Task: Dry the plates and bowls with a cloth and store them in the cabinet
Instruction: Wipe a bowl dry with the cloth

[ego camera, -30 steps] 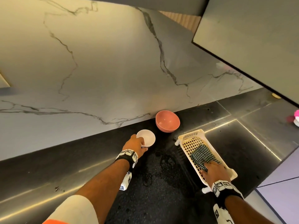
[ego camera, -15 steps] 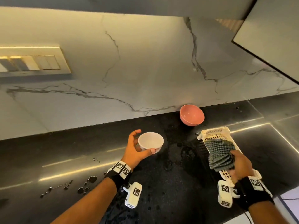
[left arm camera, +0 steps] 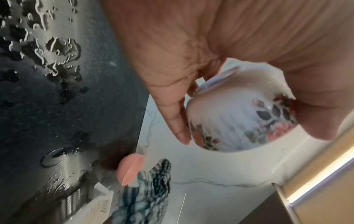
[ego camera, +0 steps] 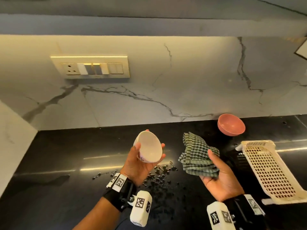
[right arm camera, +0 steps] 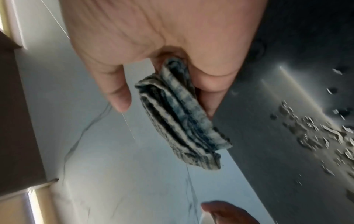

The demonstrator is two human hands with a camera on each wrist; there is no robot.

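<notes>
White floral ceramic bowl gripped, tilted, in left hand at centre frame; right hand pinches folded checked cloth beside it

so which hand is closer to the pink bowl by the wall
Right. The right hand, holding the folded checked cloth, sits just in front of the round pink bowl. The left hand, gripping the small white floral bowl, is farther off to the left.

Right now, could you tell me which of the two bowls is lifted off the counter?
The small white floral bowl, tilted in the left hand; the pink bowl sits on the black counter.
</notes>
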